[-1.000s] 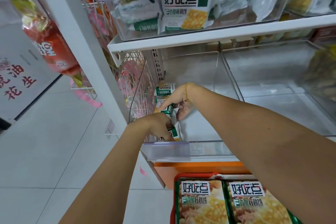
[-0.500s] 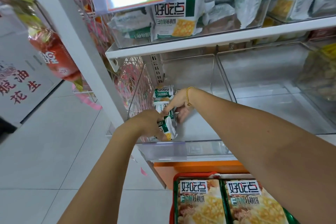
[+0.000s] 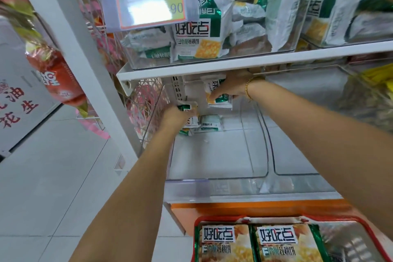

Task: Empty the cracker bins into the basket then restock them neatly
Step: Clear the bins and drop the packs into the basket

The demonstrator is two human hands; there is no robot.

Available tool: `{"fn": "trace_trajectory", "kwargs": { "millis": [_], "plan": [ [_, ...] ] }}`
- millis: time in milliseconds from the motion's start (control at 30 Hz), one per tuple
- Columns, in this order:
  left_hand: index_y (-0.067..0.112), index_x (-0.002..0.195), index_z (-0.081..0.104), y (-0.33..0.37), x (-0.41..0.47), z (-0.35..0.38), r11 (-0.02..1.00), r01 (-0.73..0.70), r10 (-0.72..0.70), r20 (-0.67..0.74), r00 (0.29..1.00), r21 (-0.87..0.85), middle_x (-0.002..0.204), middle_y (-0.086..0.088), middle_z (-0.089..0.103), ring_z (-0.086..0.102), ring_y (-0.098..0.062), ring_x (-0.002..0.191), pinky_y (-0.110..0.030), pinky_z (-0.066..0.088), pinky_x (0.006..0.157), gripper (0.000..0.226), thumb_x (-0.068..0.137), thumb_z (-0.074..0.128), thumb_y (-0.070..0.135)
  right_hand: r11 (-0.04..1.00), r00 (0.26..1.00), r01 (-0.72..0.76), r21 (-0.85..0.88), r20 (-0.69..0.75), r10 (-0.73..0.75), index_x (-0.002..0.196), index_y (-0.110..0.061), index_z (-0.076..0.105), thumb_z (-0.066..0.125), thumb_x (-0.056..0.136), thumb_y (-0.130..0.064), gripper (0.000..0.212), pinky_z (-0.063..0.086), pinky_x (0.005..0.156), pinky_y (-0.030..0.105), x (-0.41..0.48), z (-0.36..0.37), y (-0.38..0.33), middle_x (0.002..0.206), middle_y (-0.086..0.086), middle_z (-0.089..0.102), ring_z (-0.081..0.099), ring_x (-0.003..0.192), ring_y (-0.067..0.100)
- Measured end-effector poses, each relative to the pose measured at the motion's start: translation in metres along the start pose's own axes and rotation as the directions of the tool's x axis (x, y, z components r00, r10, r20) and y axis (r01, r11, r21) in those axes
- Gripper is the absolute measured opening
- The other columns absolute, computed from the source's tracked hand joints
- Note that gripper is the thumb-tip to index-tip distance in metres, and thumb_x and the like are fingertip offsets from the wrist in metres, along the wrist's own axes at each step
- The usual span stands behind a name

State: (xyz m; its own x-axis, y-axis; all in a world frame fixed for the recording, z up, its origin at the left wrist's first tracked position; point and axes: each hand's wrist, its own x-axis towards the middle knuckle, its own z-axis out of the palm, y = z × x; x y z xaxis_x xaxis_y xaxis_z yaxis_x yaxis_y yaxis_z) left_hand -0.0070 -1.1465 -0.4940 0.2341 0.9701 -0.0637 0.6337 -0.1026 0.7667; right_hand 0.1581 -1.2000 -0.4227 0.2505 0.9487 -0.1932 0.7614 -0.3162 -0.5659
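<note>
Cracker packets, small green-and-white foil ones, sit in the back-left corner of the clear plastic bin. Why are you holding two at once?

>> Looks like row-building. Your left hand is curled around one packet low against the bin's left wall, probably pinning the stack so it doesn't topple.

And your right?

>> Your right hand, gold bead bracelet on the wrist, is clamped on a second packet. You hold it upright just under the white metal shelf, likely so it slots in on edge beside the others.

One loose packet lies flat, barcode up, just beside your left hand.

>> Stand it up if you want the row neat. Only a handful of packets are in the bin, so restocking is early, my read.

Supply?

>> Red plastic basket is directly below the bin, with large green-and-yellow cracker bags on top. Keeps your reach short. The upper clear bin holds jumbled packets. I'd guess you haven't tidied that one yet.
</note>
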Motion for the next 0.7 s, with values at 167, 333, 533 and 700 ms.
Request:
{"fn": "trace_trajectory", "kwargs": {
  "millis": [167,333,533,700],
  "plan": [
    [0.012,0.099,0.066,-0.006,0.031,0.012,0.993,-0.035,0.031,0.034,0.999,0.113,0.086,-0.004,0.065,0.056,-0.014,0.065,-0.018,0.044,0.052,0.031,0.080,0.074,0.035,0.999,0.994,0.032,-0.041,-0.107,-0.037,0.136,-0.011,0.048,0.081,0.069,-0.046,0.083,0.047,0.088,0.028,-0.004,-0.003,0.019,0.136,0.007,0.052,0.053,0.114,0.023],
    [0.018,0.082,0.064,-0.012,0.043,0.013,0.987,0.000,-0.019,0.114,0.993,0.159,0.075,-0.001,0.065,0.055,-0.014,0.061,-0.019,0.041,0.049,0.023,0.077,0.077,0.036,0.997,0.985,0.080,-0.018,-0.149,-0.082,0.129,-0.013,0.056,0.085,0.061,-0.045,0.081,0.050,0.094,0.032,0.000,0.000,0.032,0.128,0.003,0.057,0.055,0.113,0.020],
    [0.007,0.111,0.058,-0.025,0.039,0.034,0.986,0.058,-0.080,0.136,0.987,0.155,0.099,-0.008,0.067,0.061,-0.020,0.080,-0.027,0.052,0.065,0.072,0.058,0.087,0.044,0.995,0.981,0.099,0.022,-0.169,-0.094,0.132,-0.011,0.052,0.084,0.064,-0.044,0.082,0.048,0.090,0.027,-0.010,0.000,0.035,0.131,0.004,0.055,0.054,0.115,0.020],
    [0.002,0.113,0.059,-0.029,0.039,0.038,0.992,0.099,-0.109,0.136,0.985,0.076,0.095,-0.004,0.061,0.056,-0.018,0.081,-0.026,0.047,0.070,0.066,0.062,0.087,0.035,0.992,0.977,0.114,0.047,-0.186,-0.103,0.137,-0.011,0.048,0.083,0.065,-0.046,0.087,0.045,0.087,0.024,-0.029,-0.002,0.038,0.137,0.004,0.051,0.052,0.119,0.021]
  ]
}}
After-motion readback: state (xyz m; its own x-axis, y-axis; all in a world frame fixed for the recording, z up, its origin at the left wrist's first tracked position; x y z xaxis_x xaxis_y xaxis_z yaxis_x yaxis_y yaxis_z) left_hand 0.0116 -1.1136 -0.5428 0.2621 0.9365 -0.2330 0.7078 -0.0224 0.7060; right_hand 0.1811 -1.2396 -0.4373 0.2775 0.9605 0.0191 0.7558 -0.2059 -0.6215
